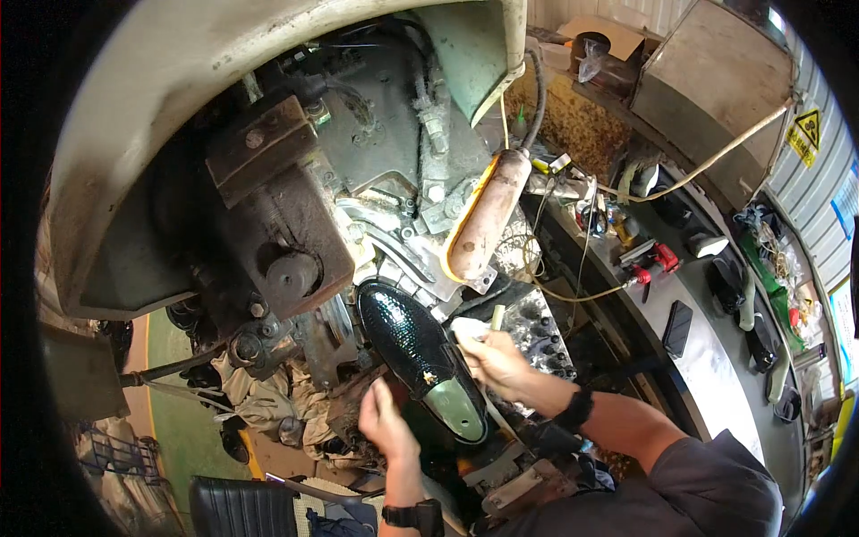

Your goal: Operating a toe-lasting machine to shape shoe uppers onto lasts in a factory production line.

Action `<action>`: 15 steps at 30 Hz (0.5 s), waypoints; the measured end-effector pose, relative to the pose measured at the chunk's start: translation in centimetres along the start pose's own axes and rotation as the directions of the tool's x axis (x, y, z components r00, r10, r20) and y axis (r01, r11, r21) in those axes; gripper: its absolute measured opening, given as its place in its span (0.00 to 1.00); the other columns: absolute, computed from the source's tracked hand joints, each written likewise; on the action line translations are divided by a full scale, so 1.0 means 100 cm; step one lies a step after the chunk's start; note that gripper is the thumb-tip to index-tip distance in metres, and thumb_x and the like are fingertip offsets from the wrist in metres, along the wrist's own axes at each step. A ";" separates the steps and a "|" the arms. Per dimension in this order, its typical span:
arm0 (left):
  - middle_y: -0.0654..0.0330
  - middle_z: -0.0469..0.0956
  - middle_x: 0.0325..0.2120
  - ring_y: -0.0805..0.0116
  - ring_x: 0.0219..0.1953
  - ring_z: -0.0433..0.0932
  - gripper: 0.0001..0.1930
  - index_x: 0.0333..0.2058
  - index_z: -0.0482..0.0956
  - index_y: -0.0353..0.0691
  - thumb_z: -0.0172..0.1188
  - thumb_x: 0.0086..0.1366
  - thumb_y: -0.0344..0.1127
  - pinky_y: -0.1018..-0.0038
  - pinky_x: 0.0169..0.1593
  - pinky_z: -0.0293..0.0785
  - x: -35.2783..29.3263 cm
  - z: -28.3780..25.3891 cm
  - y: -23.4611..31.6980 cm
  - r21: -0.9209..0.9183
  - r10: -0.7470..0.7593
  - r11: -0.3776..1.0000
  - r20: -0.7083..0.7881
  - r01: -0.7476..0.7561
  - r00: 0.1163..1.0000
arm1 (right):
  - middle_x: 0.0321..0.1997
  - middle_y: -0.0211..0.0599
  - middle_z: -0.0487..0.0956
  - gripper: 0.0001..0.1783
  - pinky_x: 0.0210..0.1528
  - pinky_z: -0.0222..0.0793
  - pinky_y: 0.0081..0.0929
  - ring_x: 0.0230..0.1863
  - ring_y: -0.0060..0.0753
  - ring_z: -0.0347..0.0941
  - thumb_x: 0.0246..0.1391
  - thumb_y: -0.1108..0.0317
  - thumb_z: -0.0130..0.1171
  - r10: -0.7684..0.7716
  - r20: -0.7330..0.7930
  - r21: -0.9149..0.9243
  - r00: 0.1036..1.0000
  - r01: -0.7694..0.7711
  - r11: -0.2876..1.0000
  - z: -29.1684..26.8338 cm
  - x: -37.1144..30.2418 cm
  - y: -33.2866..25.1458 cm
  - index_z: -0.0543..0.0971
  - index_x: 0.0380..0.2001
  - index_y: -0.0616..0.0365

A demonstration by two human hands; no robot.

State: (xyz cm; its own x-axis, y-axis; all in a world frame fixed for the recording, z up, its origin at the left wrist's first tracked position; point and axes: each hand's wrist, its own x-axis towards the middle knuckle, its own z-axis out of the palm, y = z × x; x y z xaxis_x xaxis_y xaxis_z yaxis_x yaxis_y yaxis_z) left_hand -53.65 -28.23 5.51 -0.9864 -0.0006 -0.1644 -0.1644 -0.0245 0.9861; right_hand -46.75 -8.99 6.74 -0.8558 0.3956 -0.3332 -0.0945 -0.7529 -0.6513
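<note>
From the head camera we see a cluttered workshop, with corrugated metal wall panels on the far right and a long grey table (716,358) running along that side. Most of the view is filled by a large, grimy shoe-making machine (295,179) under a pale curved hood.

A glossy black shoe (420,358) with a scale-like texture sits upside-down on the machine, its grey-green sole end pointing toward us. Our left hand (386,428) is just beside the shoe's near left edge, its grip curled loosely close to the upper; we cannot tell whether it actually pinches the leather. Our right hand (490,360) lies against the shoe's right side, and its grip is closed around a small pale tool (497,317) that sticks up out of the fist. A dark wristband sits behind that hand, and a black watch behind the left.

Up and right of the right grip hangs a worn, rust-coloured cylinder (483,219) with yellow edging. Farther right, on the table, lie a black phone (677,328), a red tool (658,259) and other dark shoes (725,286)
</note>
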 end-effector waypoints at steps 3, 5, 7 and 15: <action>0.50 0.81 0.44 0.64 0.46 0.80 0.15 0.51 0.75 0.25 0.60 0.70 0.30 0.72 0.55 0.76 0.016 -0.077 -0.038 0.095 0.161 0.985 -0.205 -0.145 0.965 | 0.47 0.56 0.81 0.24 0.49 0.81 0.34 0.45 0.43 0.82 0.68 0.61 0.55 0.089 0.041 -0.182 0.995 -0.080 0.980 -0.024 -0.012 -0.040 0.66 0.58 0.68; 0.45 0.77 0.52 0.59 0.55 0.76 0.18 0.54 0.74 0.24 0.59 0.69 0.28 0.66 0.59 0.71 0.029 -0.132 -0.090 0.231 0.073 0.973 -0.375 0.017 0.924 | 0.49 0.58 0.80 0.24 0.50 0.81 0.36 0.45 0.45 0.82 0.68 0.60 0.55 0.020 -0.056 -0.265 0.998 -0.034 0.964 -0.055 -0.020 -0.060 0.65 0.57 0.68; 0.43 0.74 0.55 0.56 0.58 0.74 0.19 0.55 0.73 0.23 0.59 0.68 0.28 0.64 0.60 0.70 0.027 -0.149 -0.114 0.260 -0.011 0.955 -0.443 0.141 0.896 | 0.51 0.58 0.79 0.25 0.51 0.81 0.38 0.45 0.45 0.81 0.69 0.60 0.54 0.013 -0.140 -0.281 0.990 -0.053 0.958 -0.083 -0.018 -0.070 0.64 0.57 0.71; 0.46 0.76 0.49 0.47 0.52 0.74 0.16 0.46 0.81 0.30 0.62 0.60 0.30 0.55 0.56 0.69 -0.019 -0.118 -0.045 0.815 0.540 0.426 0.119 -0.393 0.833 | 0.49 0.59 0.80 0.25 0.49 0.80 0.39 0.44 0.44 0.81 0.65 0.63 0.59 -0.091 -0.206 -0.274 0.974 0.031 0.961 -0.154 -0.052 -0.107 0.66 0.55 0.71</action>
State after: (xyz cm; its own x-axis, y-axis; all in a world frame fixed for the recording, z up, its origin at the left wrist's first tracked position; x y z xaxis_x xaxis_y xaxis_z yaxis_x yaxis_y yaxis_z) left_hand -50.95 -39.93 1.06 -0.9110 0.1047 0.3989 0.3135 0.8044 0.5047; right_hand -33.49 5.13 4.98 -0.7204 0.5621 -0.4063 0.0214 -0.5675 -0.8231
